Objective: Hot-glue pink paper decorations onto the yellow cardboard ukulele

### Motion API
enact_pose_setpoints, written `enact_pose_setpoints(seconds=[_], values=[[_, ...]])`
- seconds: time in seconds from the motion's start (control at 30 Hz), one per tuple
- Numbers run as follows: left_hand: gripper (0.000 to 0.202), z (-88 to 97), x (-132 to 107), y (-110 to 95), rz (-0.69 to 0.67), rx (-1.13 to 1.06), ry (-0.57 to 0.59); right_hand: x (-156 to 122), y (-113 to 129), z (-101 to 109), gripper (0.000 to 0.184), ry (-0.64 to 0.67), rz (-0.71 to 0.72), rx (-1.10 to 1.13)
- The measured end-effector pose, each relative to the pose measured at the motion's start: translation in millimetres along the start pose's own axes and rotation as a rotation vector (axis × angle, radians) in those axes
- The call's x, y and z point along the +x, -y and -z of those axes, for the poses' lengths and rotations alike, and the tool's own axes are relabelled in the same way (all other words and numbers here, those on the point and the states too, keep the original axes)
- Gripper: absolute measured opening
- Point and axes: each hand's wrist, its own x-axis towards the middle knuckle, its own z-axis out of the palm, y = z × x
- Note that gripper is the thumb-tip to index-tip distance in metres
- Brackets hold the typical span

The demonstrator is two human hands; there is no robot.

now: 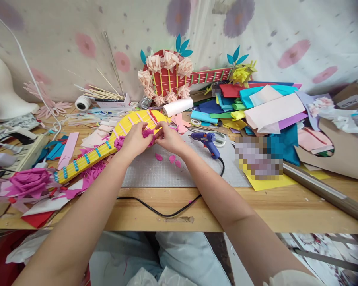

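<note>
A yellow toy guitar [128,124] with pink strips on its body and blue bands along its neck lies slantwise on the table. Over its body, my left hand [136,140] and my right hand [169,138] meet with fingers curled in around a magenta crepe-paper flower [148,133]. The hands partly cover the flower and the guitar's lower edge. Another bunch of magenta paper [119,142] sits beside my left hand. Several loose magenta petals [172,159] lie below my right hand on the grey cutting mat [155,174]. A large magenta paper rose [30,182] is at the neck's end.
A blue glue gun [207,142] lies right of my hands, its black cable [167,215] looping along the table front. Behind stands a red guitar [167,81] with pale paper roses. Coloured paper [271,109] piles up at right; a power strip [26,157] is at left.
</note>
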Motion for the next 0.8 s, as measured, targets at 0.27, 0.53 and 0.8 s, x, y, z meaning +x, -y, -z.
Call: enact_pose_setpoints(seconds=[0.27, 0.53, 0.8], values=[[0.044, 1.6, -0.3, -1.9, 0.018, -0.001, 0.005, 1.0, -4.4, 5.8, 0.036, -0.001, -0.046, 0.127], [0.042, -0.6, -1.0, -1.5, 0.003, -0.001, -0.001, -0.5, 4.1, 14.2, 0.038, 0.071, -0.258, 0.296], [0.041, -0.6, -0.8, -1.8, -0.003, 0.022, -0.004, -5.1, 19.4, 16.4, 0.037, 0.077, -0.426, 0.484]])
